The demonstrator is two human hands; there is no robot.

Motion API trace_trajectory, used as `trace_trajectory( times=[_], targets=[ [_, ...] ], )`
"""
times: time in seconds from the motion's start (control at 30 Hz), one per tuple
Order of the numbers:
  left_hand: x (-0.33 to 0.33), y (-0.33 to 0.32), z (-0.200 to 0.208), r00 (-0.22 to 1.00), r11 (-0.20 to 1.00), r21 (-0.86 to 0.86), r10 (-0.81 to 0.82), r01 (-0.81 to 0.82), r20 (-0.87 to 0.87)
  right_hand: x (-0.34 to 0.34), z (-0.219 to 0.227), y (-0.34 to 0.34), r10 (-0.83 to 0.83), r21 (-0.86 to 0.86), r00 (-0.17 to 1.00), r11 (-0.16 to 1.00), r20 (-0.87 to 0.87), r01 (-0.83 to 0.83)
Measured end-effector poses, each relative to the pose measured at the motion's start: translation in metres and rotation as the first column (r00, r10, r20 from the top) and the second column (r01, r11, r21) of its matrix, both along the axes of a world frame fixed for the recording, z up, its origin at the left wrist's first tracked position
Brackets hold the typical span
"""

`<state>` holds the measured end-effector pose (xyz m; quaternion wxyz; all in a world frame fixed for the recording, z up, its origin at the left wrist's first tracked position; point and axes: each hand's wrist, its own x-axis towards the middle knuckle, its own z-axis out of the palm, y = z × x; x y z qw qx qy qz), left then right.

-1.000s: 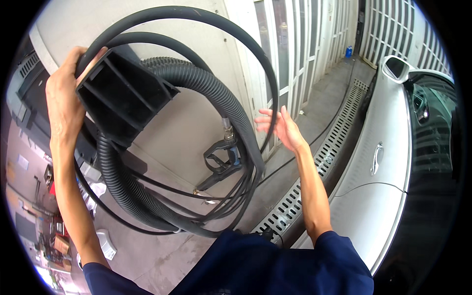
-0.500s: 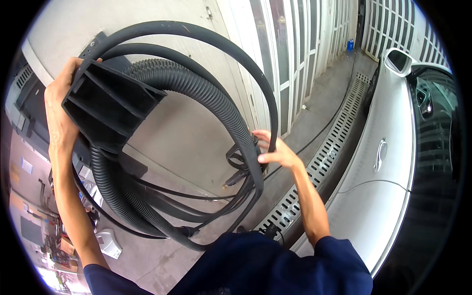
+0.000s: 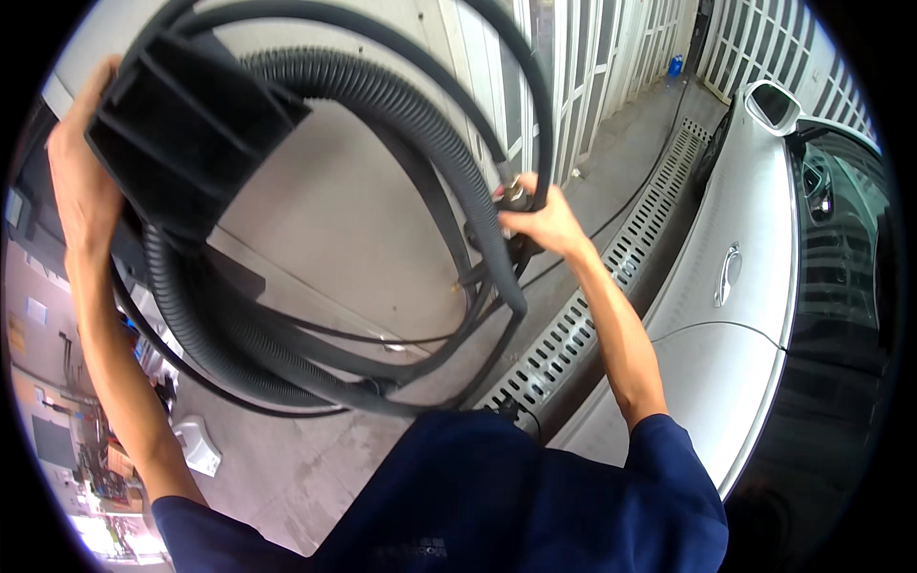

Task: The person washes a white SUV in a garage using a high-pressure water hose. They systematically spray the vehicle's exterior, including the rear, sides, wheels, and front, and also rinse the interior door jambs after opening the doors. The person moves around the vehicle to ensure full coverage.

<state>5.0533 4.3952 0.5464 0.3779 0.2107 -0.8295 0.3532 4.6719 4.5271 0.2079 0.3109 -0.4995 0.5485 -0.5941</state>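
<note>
My left hand is closed round the left edge of a black boxy plastic piece with inner ribs; its fingertips are mostly hidden behind it. From this piece hangs a big coil: a corrugated black hose, smooth black hoses and thinner cables. On the coil's right side my right hand is closed round a dark hose end with a brass-coloured fitting, while a smooth hose runs past its thumb. Part of this hose end is hidden behind the fingers and the corrugated hose.
A silver car stands close on my right, its side mirror sticking out. A slotted metal drain grate runs beside it. Ahead are a pale wall and white barred doors. A white plastic object lies on the floor at left.
The coil and the plastic piece have risen and shifted slightly left with my left hand. My right hand has moved up and closed on the hose end. The view has shifted a little.
</note>
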Motion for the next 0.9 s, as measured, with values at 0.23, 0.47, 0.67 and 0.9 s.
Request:
trace_trajectory(
  times=[0.23, 0.47, 0.67, 0.9],
  targets=[
    [0.04, -0.038, -0.011, 0.944, 0.942, 0.077, 0.33, -0.327, -0.027, -0.043, 0.045, 0.035, -0.648, -0.393, 0.746, 0.732, -0.152, 0.556],
    [0.066, -0.041, -0.018, 0.974, 0.956, -0.184, 0.221, -0.228, -0.059, -0.04, 0.137, 0.082, -0.865, -0.67, 0.471, 0.454, -0.175, 0.587],
    [0.044, 0.022, -0.046, 0.745, 0.878, 0.256, -0.154, 0.405, -0.649, 0.007, 0.164, 0.11, -0.882, -0.712, 0.37, 0.458, -0.291, 0.532],
    [0.192, 0.046, -0.192, 0.85, 0.844, 0.298, -0.295, 0.447, -0.437, 0.14, 0.043, 0.149, -0.849, -0.603, 0.306, 0.523, -0.431, 0.602]
  ],
)
